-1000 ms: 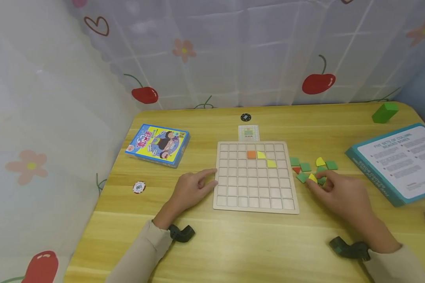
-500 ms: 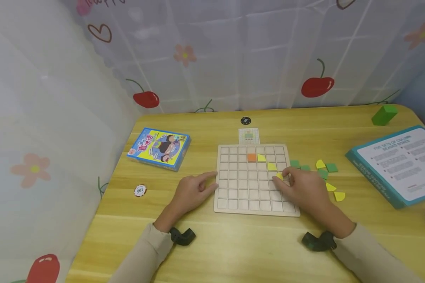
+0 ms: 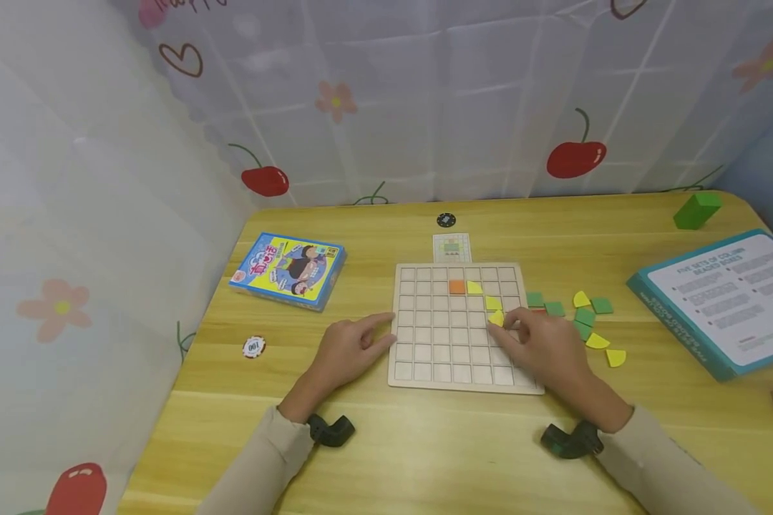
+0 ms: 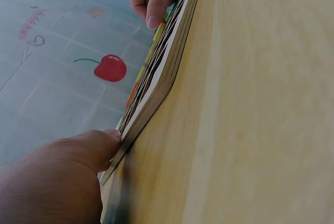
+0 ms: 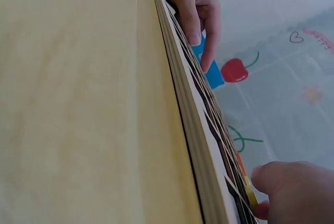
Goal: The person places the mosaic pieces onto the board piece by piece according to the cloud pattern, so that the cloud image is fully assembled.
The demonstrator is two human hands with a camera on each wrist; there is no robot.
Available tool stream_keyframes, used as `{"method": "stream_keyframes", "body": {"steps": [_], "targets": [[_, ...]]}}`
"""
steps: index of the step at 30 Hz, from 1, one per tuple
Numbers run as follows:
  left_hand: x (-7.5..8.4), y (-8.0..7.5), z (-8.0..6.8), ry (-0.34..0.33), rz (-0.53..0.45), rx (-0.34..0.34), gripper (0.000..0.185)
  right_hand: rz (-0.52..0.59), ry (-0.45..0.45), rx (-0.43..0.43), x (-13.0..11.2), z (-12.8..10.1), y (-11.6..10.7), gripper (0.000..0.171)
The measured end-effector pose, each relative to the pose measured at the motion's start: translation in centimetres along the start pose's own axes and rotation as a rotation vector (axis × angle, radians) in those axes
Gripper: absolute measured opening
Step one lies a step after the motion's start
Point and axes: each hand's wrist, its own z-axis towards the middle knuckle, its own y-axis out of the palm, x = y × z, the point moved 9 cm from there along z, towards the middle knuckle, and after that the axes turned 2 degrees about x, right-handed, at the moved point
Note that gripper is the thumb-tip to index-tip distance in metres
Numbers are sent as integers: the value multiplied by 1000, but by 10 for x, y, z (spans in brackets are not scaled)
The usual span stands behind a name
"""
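A wooden grid board (image 3: 451,350) lies in the middle of the table, with an orange tile (image 3: 457,287) and two yellow tiles (image 3: 474,287) set in its upper rows. My right hand (image 3: 541,343) rests over the board's right side and pinches a small yellow piece (image 3: 497,318) just below the second yellow tile. The left hand (image 3: 354,343) lies on the table with straight fingers touching the board's left edge (image 4: 148,109). The right wrist view shows my fingertips (image 5: 282,182) on the yellow piece (image 5: 250,195) at the board.
Loose green and yellow tiles (image 3: 586,315) lie right of the board. A pattern card (image 3: 452,247) and a black chip (image 3: 446,219) sit behind it. A blue-yellow box (image 3: 288,268), a poker chip (image 3: 253,347), a teal booklet box (image 3: 721,300) and a green block (image 3: 698,209) are around.
My right hand picked a yellow piece from the loose tiles and carried it left onto the board's right side. The left hand stayed at the board's edge.
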Motion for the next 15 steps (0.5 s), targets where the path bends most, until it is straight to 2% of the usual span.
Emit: {"method": "stream_keyframes", "body": {"steps": [3,7,15], "targets": [[0,0,0,-3,1,-1,34,39,-53,27,-4,-2,-1,21],[0,1,0,-9,5,-9,35,77,-75,46,-5,-3,-1,14],[-1,2,-1,-16,6,-18,36,50,-68,20,-4,-1,1,29]]}}
